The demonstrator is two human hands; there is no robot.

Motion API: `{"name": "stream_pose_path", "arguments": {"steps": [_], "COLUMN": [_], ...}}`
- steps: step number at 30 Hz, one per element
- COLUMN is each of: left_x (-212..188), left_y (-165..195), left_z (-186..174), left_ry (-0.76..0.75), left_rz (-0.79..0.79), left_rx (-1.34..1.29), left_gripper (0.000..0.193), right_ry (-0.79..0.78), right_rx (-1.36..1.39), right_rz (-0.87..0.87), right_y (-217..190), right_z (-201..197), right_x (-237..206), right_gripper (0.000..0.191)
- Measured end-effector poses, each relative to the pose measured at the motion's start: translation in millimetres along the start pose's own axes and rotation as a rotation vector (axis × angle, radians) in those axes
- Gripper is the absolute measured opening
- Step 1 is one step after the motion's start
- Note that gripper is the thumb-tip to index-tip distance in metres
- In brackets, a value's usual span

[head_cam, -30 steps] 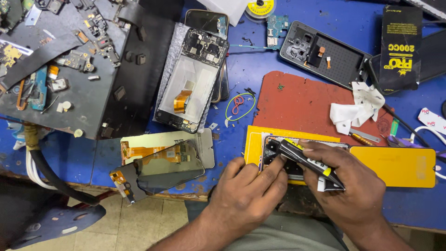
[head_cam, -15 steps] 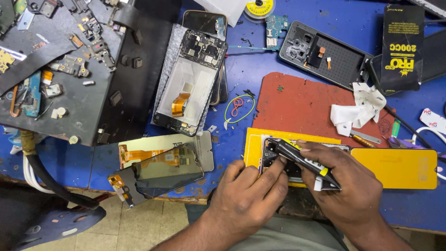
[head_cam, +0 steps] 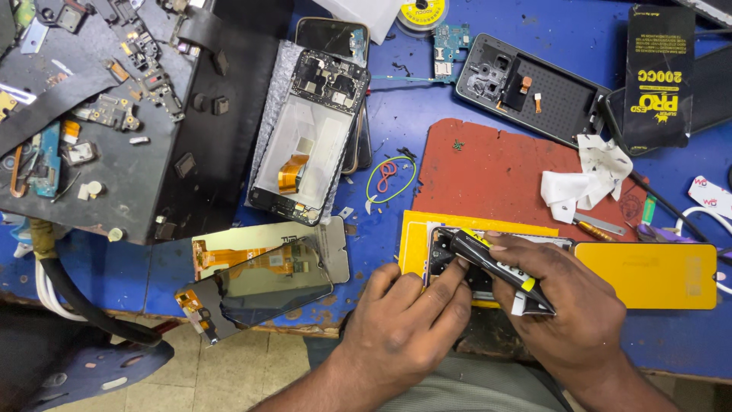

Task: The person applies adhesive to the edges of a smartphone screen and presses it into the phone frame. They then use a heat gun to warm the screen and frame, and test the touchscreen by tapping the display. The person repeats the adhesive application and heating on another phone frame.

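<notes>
My right hand grips a black and yellow glue tube, its nozzle pointing up-left over the top corner of an opened phone frame. My left hand holds that frame down by its near edge, fingertips on its rim. The frame lies on a yellow phone back panel at the front of the blue workbench. Most of the frame is hidden under my hands.
Another yellow panel lies to the right on a red mat. A stripped phone body, two loose screens, a dark back cover, crumpled tissue, rubber bands and a black tray of parts surround them.
Both hands stay on the phone frame; the glue tube has shifted only slightly along its top edge. The view has drifted a little.
</notes>
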State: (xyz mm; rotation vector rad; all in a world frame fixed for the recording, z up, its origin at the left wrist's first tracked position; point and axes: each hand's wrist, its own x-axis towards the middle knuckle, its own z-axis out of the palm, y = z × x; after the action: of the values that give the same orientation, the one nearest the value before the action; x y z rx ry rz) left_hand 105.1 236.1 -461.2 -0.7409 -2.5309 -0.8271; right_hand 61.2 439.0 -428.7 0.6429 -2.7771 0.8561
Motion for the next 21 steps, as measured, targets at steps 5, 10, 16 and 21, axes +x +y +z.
{"name": "stream_pose_path", "arguments": {"steps": [5, 10, 16, 21], "left_x": [0.8, 1.0, 1.5, 1.5], "left_y": [0.3, 0.5, 0.5, -0.1], "left_z": [-0.2, -1.2, -0.8, -0.5], "left_ry": [0.003, 0.000, -0.007, -0.008], "left_rz": [-0.004, -0.006, -0.001, -0.004], "left_rx": [-0.003, -0.003, -0.001, -0.014], "left_gripper": [0.019, 0.020, 0.021, 0.022], "right_ry": [-0.008, 0.004, -0.004, 0.005], "right_rx": [-0.018, -0.027, -0.052, -0.080], "right_rz": [-0.020, -0.035, -0.030, -0.051], "right_y": [1.4, 2.3, 3.4, 5.6], "right_z": [-1.8, -3.2, -7.5, -9.8], "right_x": [-1.6, -2.6, -4.4, -6.2], "right_gripper": [0.035, 0.034, 0.033, 0.033]}}
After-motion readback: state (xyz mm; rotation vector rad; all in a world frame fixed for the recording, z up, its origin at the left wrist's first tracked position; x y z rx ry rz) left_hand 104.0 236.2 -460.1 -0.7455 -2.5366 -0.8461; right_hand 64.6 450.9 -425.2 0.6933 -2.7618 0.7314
